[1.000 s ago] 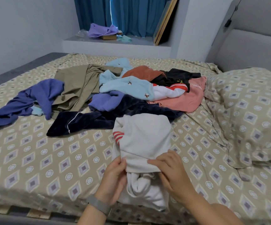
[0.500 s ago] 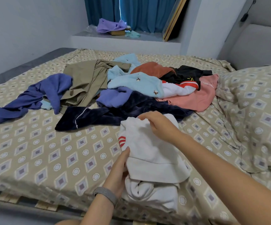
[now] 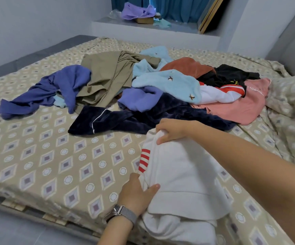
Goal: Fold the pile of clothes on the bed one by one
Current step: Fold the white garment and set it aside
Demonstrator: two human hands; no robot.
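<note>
A white garment (image 3: pixel 182 175) with red stripes lies partly folded at the near edge of the bed (image 3: pixel 42 165). My right hand (image 3: pixel 171 129) grips its far edge, fingers curled over the cloth. My left hand (image 3: pixel 137 191), with a watch on the wrist, pinches its near left side. Behind it spreads the pile of clothes: a dark navy velvet piece (image 3: pixel 143 119), a light blue fleece (image 3: pixel 171 84), a khaki garment (image 3: pixel 106 78), a purple-blue shirt (image 3: pixel 54 87), a pink top (image 3: pixel 240 106), a rust piece (image 3: pixel 187 66) and a black one (image 3: pixel 229 75).
A pillow (image 3: pixel 291 96) in the same patterned cover lies at the right. A ledge (image 3: pixel 153 27) beyond the bed holds a lilac cloth (image 3: pixel 137 10) and a leaning board. The wooden slat frame (image 3: pixel 14 206) and grey floor show at the lower left.
My right hand has left the near fold and reached to the garment's far edge, where it now grips. My left hand stays on the left side. The view has shifted left.
</note>
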